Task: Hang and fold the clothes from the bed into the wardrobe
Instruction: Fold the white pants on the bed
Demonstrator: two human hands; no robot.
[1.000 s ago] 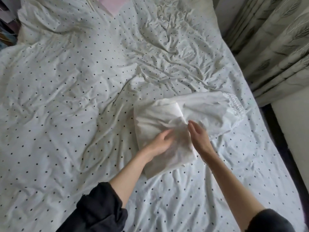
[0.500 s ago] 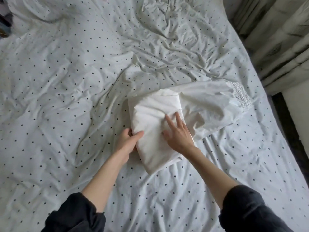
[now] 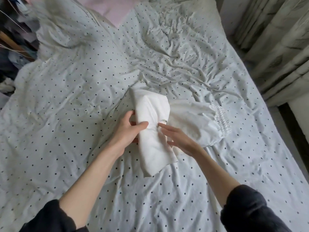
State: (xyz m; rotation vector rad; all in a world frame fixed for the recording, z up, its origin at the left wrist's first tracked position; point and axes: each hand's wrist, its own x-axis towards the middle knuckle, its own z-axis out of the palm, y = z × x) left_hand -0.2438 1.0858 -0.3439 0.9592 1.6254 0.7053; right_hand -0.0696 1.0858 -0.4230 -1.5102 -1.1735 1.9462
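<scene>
A white garment (image 3: 153, 131) lies partly folded in the middle of the bed (image 3: 66, 97). Its folded body is tipped up off the sheet on its left side. One sleeve (image 3: 200, 121) with a gathered elastic cuff (image 3: 223, 120) spreads out flat to the right. My left hand (image 3: 128, 131) grips the folded bundle's left edge, thumb on top and fingers underneath. My right hand (image 3: 177, 138) rests with straight fingers against the bundle's right side, over the start of the sleeve.
The bed carries a crumpled pale sheet with black dots. A pink cloth (image 3: 115, 9) lies at the head of the bed. Curtains (image 3: 275, 39) hang along the right side. Dark clutter and clothing (image 3: 10, 47) fill the far left.
My left hand has slid under the folded bundle and lifted its left edge, so the bundle now looks narrower. My right hand moved from flat on top to the bundle's right side.
</scene>
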